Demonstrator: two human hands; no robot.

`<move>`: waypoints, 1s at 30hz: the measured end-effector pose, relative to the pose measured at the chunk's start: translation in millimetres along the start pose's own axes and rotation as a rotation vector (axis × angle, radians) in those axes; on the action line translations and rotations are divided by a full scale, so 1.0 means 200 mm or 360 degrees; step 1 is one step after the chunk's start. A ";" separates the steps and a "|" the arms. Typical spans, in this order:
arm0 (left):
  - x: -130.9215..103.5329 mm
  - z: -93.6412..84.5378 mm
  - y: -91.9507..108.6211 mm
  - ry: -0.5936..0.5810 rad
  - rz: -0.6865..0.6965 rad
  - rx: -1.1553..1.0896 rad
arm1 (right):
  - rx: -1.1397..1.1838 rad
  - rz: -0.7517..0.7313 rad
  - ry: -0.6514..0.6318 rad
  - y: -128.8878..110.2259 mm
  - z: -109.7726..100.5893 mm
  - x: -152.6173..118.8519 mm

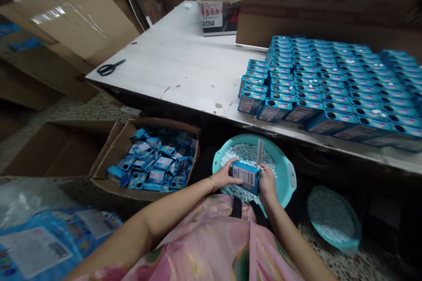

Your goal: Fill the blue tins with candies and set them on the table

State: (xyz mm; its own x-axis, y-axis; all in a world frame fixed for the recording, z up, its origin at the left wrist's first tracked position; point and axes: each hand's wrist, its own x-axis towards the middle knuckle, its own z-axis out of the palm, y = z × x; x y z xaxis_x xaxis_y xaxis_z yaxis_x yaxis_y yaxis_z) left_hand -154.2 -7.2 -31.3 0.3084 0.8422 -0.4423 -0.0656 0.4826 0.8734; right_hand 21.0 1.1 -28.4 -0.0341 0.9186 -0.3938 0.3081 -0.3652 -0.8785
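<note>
Head view: from where I stand, the person sits with a turquoise basin (285, 171) at the lap, small white pieces (235, 153) spread inside it. A blue box (245, 177) is held above those pieces, printed panel facing the person. The left hand (224, 176) has its grip closed round one end, thumb across the panel; the right hand (267, 181) has its grip curled at the other end. A pale, see-through strip (260, 151) stands up by the right fingers, though I can't tell whether they hold it too. To the left, an open carton (110, 154) carries a jumble of similar boxes (163, 162). Ahead is the white tabletop (184, 63), with tight rows of blue boxes (332, 79) on its right side and dark scissors (110, 68) near its left corner. A second basin (355, 232) sits low at the right.
</note>
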 end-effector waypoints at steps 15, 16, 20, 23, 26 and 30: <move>0.00 -0.14 0.09 0.0353 0.0418 0.0347 | -0.1784 -0.0008 0.0243 0.05 -0.25 0.16; 0.02 -0.15 0.10 0.0405 0.0416 0.0283 | -0.1884 -0.0027 0.0160 0.08 -0.25 0.16; 0.05 -0.16 0.09 0.0496 0.0379 0.0120 | -0.1971 -0.0218 -0.0343 0.18 -0.07 0.08; 0.07 -0.15 0.08 0.0572 0.0331 0.0095 | -0.1894 -0.0334 -0.0612 0.22 0.05 0.00; 0.08 -0.16 0.07 0.0584 0.0300 0.0144 | -0.1817 -0.0342 -0.0744 0.26 0.05 -0.02; 0.08 -0.16 0.07 0.0617 0.0298 0.0120 | -0.1671 -0.0220 -0.0811 0.30 -0.03 0.02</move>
State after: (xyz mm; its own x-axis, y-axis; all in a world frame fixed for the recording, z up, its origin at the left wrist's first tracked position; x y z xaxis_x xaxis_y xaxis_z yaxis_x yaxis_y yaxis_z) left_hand -180.6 20.7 -33.1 -0.0823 0.9485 -0.3060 -0.0126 0.3060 0.9519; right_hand 45.2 -16.7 -80.8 -0.4318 0.6869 -0.5846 0.8965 0.2554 -0.3620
